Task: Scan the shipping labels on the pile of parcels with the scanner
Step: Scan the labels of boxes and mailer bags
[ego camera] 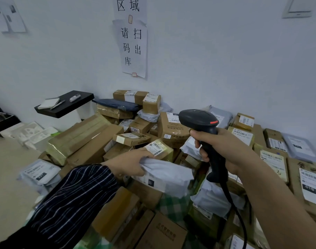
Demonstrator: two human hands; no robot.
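Note:
My right hand [223, 150] grips the handle of a black corded barcode scanner [200, 121], held upright above the middle of the pile with its head facing left. My left hand [128, 163] grips the edge of a grey plastic mailer bag [168, 177] lying on the heap. Just behind that hand a small brown box shows a white shipping label [156, 147] with barcodes on its top. The pile of parcels [171, 130] is made of brown cardboard boxes and grey bags, many with white labels facing up.
A black shelf [63, 105] on the wall at left carries a pen, a pad and a small white device. White foam packing [29, 135] lies on the floor beneath it. Paper signs [134, 45] hang on the wall behind the pile. A long taped carton [81, 137] leans at the pile's left.

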